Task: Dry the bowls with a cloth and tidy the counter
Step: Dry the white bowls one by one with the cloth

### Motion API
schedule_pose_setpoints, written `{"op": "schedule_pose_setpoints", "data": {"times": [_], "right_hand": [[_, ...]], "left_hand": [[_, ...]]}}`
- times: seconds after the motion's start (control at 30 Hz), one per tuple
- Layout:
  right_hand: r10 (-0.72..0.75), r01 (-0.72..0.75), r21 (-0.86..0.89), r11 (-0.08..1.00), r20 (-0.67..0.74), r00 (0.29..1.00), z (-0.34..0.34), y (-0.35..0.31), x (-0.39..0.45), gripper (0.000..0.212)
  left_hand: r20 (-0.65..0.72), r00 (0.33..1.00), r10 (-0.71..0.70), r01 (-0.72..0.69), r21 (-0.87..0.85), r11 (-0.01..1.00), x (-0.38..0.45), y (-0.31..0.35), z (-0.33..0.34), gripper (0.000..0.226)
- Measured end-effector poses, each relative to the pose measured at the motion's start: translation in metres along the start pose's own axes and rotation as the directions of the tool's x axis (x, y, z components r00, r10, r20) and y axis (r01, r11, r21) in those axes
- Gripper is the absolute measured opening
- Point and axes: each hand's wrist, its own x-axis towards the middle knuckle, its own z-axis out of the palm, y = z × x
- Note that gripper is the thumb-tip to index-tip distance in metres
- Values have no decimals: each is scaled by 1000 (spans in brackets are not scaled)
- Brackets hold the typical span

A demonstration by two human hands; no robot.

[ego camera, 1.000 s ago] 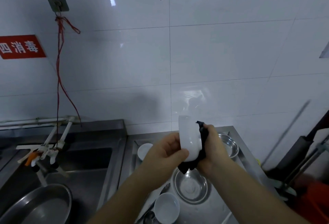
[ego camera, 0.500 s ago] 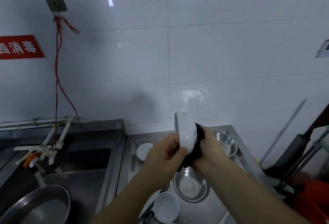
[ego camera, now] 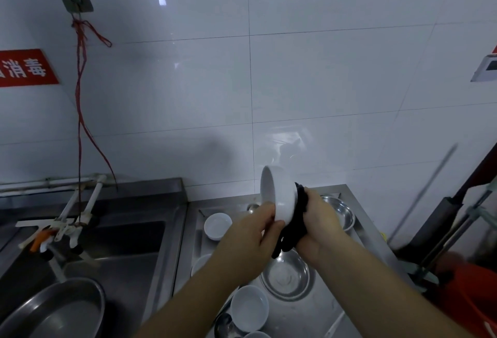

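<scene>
Bowl in hand: white bowl (ego camera: 279, 198) held on edge above the worktop (ego camera: 317, 310), mouth facing left, base to the right
Left hand: left hand (ego camera: 250, 238) grips the bowl's lower rim, thumb on the outer wall
Right hand: right hand (ego camera: 320, 224) clenched on a dark cloth (ego camera: 293, 230), pressing it against the bowl's base
Change: a second ago the bowl showed its side and the cloth wrapped round its right wall; since then it has turned so the rim shows as an oval and the cloth sits on the underside
Meaning: the outside is likely being wiped in turns, so this bowl seems near done
Left to do: white bowls wait far left (ego camera: 217, 226) and near (ego camera: 248, 308), with steel bowls far right (ego camera: 338, 212) and below the hands (ego camera: 287, 276)
Sink: to the left a steel basin (ego camera: 53, 310) rests in the sink (ego camera: 113, 251), apart from the drying work
</scene>
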Motion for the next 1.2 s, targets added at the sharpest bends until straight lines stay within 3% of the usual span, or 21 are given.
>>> {"op": "schedule_pose_setpoints", "data": {"times": [0.27, 0.43, 0.53, 0.67, 0.73, 0.8, 0.9, 0.97, 1.07, 1.13, 1.2], "right_hand": [[-171, 186, 90, 978, -157, 973, -11, -3, 15, 28], [-199, 204, 49, 978, -89, 976, -23, -1, 17, 23], [-208, 207, -65, 976, -5, 978, -29, 3, 13, 37], [-224, 215, -141, 967, -55, 973, -45, 14, 18, 31], [-191, 183, -92, 979, -86, 978, -53, 19, 22, 25], [-115, 115, -10, 993, -104, 988, -61, 22, 26, 26], [-37, 41, 37, 998, -99, 994, -76, 24, 33, 34], [-19, 25, 51, 998, -107, 994, -86, 26, 39, 37], [0, 7, 56, 998, -122, 993, -100, 27, 46, 40], [-2, 8, 40, 999, -139, 990, -113, 28, 52, 36], [-19, 22, 11, 1000, -175, 984, -130, 31, 61, 29]], "left_hand": [[55, 992, 115, -125, 259, 958, 3, -8, 11, 13], [133, 984, 119, -163, 402, 901, 15, -19, 21, 6], [206, 970, 132, -223, 520, 824, 20, -25, 28, 8], [234, 952, 196, -299, 582, 756, 21, -31, 39, 7], [181, 962, 207, -272, 524, 807, 19, -32, 43, 20], [36, 985, 168, -169, 404, 899, 18, -34, 45, 26], [-240, 970, -43, 97, 218, 971, 22, -45, 49, 31], [-173, 943, -284, 276, -68, 959, 27, -50, 53, 20], [44, 872, -487, 446, -480, 755, 32, -56, 66, 21], [125, 823, -555, 509, -598, 619, 34, -62, 78, 19], [171, 808, -563, 534, -616, 579, 37, -70, 93, 23]]}}
